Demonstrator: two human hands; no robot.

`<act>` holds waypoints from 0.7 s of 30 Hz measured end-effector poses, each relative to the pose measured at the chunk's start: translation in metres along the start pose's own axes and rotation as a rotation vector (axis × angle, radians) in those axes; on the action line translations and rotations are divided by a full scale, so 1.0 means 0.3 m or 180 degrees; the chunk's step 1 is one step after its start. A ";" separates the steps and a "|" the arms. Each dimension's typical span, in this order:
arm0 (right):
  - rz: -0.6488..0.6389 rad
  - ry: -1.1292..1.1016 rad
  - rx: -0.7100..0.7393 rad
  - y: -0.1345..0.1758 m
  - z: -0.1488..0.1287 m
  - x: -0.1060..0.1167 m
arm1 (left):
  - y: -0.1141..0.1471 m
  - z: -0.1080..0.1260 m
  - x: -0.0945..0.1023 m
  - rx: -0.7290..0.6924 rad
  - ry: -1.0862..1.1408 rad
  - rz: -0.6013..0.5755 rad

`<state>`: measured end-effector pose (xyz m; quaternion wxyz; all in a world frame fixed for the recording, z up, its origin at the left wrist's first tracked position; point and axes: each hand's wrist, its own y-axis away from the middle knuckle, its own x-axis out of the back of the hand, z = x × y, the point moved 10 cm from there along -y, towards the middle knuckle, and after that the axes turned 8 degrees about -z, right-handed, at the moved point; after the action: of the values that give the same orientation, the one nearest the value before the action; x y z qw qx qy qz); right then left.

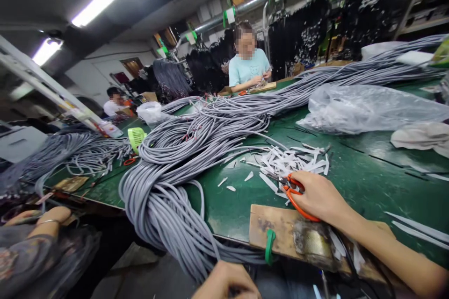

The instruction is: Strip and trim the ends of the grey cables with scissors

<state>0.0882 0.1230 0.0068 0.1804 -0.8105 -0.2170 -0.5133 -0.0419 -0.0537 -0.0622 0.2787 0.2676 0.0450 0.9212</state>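
Orange-handled scissors (292, 191) are in my right hand (317, 196), their blades pointing left over a heap of white strips (291, 161). At the bottom edge of the view is my left hand (228, 282), its fingers curled and partly cut off by the frame. One grey cable (213, 243) runs down into that hand from the big bundle of grey cables (168, 191). The bundle drapes over the front edge of the green table (224, 217). Under my right forearm lies a wooden board (271, 224) with a green clip (270, 246) and a roundish, taped metal piece (314, 243).
A clear plastic bag (372, 107) and a whitish cloth (423, 138) lie at the right. A green fan (136, 139) stands left of the bundle. Across the table sits a person in light blue (249, 67); another person's arm (52, 224) shows at the left.
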 end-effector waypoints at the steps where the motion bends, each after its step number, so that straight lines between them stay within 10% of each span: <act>1: -0.0020 0.0054 -0.0011 0.000 0.001 -0.001 | 0.014 0.002 0.110 0.0265 -0.0264 0.0509; 6: -0.0230 0.0457 -0.0175 -0.014 0.025 0.011 | 0.018 0.046 0.630 0.1092 -0.2130 0.2046; 9: -0.0198 0.0666 -0.0448 -0.021 0.074 0.056 | -0.052 -0.020 0.793 0.1304 -0.2378 0.2164; 16: -0.0336 0.0980 -0.1016 -0.005 0.207 0.122 | -0.137 -0.075 0.792 0.1236 -0.2270 0.1532; 21: -0.0413 0.0991 -0.0591 -0.003 0.151 0.109 | -0.230 -0.016 0.731 0.0906 -0.2074 0.1257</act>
<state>0.1340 0.1525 0.0181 0.1028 -0.7187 -0.1900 -0.6609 -0.1645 0.1224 0.0202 0.0562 0.5849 0.0290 0.8086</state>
